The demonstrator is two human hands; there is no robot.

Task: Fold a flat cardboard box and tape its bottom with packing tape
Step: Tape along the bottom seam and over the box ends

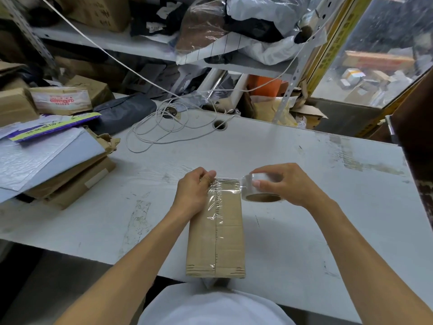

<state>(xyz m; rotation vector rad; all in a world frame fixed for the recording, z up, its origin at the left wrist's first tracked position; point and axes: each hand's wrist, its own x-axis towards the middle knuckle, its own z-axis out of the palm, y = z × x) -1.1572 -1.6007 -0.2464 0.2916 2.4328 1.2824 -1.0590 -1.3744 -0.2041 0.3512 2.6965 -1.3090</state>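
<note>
The cardboard box (216, 233) stands at the table's (304, 207) near edge, seam already taped lengthwise. The left hand (194, 193) pinches the tape's free end at the box's far edge; the right hand (281, 184), fingers curled, grips the packing tape roll (260, 187) just beside it. Best to keep the strip taut, lay it square across the end, then press out the wrinkles.

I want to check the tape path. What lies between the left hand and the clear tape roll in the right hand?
In the head view, a stretched strip of clear tape spans from the left hand to the roll, over the brown cardboard box.
</note>
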